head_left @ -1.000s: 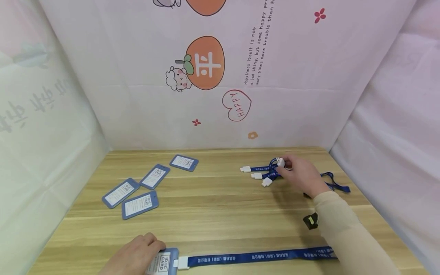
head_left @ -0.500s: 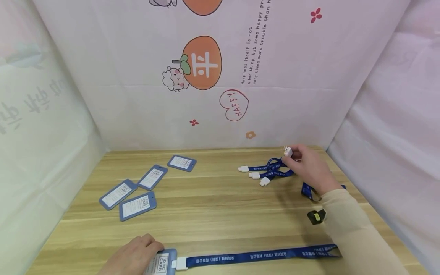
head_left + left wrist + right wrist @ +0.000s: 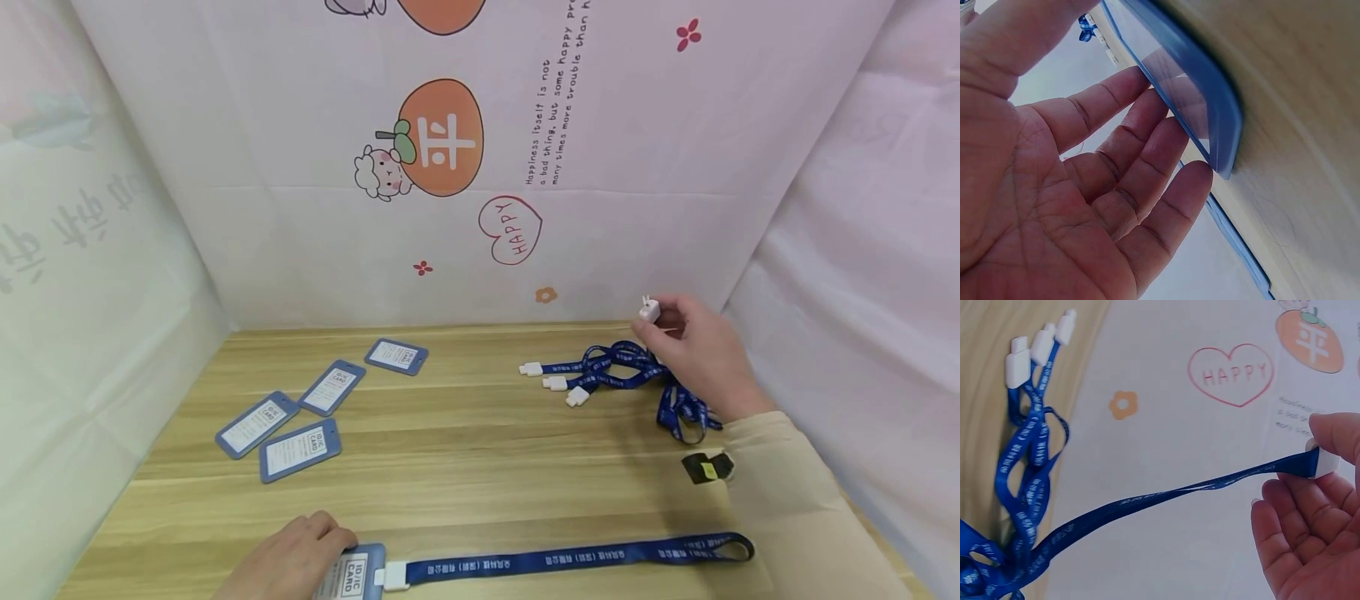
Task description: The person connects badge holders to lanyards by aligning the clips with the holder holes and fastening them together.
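My left hand [image 3: 292, 554] is over a blue ID card holder [image 3: 366, 573] at the near table edge, fingertips along one edge and thumb towards the other. In the left wrist view, the fingertips meet the holder's rim [image 3: 1225, 128]. That holder joins the white clip [image 3: 396, 575] of a blue lanyard [image 3: 540, 562] stretched to the right. At the back right, my right hand [image 3: 697, 350] is raised, pinching a second lanyard's white end clip [image 3: 649, 311] between thumb and fingers. Its blue strap [image 3: 1172, 490] runs taut down to the lanyard pile [image 3: 1025, 487].
Several blue card holders [image 3: 300, 451] lie at the left. Lanyards with white clips [image 3: 555, 383] lie tangled at the back right, near a black piece with a yellow mark [image 3: 707, 468]. Printed white cloth [image 3: 300, 250] walls stand behind and at both sides.
My right hand has lifted the white clip up and to the right, drawing its strap out of the pile. The left hand stays on the card holder.
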`<state>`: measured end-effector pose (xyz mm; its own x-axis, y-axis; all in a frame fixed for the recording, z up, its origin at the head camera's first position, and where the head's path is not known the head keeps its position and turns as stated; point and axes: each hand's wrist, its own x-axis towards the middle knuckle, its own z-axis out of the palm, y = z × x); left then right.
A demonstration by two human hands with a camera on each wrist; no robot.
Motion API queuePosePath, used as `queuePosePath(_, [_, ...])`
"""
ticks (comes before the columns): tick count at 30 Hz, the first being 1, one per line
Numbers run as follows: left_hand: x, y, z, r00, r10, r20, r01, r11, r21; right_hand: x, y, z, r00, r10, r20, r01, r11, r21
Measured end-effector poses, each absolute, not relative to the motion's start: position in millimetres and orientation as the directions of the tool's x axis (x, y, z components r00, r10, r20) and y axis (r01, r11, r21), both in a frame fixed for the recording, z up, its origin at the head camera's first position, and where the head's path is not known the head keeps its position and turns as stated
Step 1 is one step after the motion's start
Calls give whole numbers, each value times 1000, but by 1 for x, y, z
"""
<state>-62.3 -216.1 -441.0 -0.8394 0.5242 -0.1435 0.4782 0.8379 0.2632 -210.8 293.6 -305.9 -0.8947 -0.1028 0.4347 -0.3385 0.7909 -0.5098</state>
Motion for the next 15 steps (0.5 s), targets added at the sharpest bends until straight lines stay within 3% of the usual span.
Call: queuePosePath(15, [-62,-215,-440,-843,514,-156,465,843,270,-185,271,-282,-864,-95,495,-378,771,-513])
